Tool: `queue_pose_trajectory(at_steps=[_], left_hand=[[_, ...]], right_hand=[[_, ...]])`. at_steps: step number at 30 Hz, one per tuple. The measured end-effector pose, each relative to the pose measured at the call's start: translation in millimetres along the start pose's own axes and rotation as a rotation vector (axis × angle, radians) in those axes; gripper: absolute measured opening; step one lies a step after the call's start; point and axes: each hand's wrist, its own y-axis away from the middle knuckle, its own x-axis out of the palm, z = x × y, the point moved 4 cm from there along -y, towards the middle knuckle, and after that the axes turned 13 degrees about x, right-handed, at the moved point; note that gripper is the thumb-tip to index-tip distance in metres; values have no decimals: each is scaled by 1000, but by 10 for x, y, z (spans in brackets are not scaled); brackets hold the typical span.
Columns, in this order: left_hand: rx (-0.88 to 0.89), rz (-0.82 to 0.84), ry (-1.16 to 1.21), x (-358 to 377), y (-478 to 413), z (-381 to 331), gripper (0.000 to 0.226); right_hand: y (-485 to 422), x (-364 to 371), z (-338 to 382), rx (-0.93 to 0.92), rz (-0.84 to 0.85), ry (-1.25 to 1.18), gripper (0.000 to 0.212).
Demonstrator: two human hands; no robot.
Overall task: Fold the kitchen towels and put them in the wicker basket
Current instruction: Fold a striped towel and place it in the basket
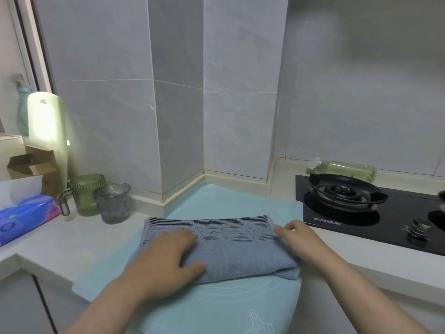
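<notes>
Towel [231, 247], blue-grey and already folded into a band, lies on a pale mat [216, 307] on the counter [60, 239] at lower centre. Left hand [166, 259] presses it flat with straight fingers, likely smoothing; right hand [296, 237] seems to grasp its end. Two cups [101, 197] stand left, stove [361, 208] right; no basket shows.
</notes>
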Motion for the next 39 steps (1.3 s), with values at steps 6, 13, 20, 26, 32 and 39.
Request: queue_pose_trajectory(at_steps=[6, 13, 20, 26, 32, 39], left_hand=[[119, 56, -2, 265, -69, -210, 58], [116, 56, -12, 264, -24, -171, 54], [182, -2, -33, 129, 80, -223, 38], [160, -13, -1, 186, 64, -207, 48], [137, 15, 20, 288, 27, -125, 46], [105, 45, 53, 298, 63, -98, 45]], right_hand=[[546, -39, -508, -239, 77, 132, 40], [412, -62, -465, -416, -39, 230, 40], [412, -79, -553, -618, -195, 425, 32], [359, -14, -592, 36, 171, -483, 21], [308, 63, -275, 424, 475, -646, 18], [128, 142, 105, 439, 447, -556, 11]])
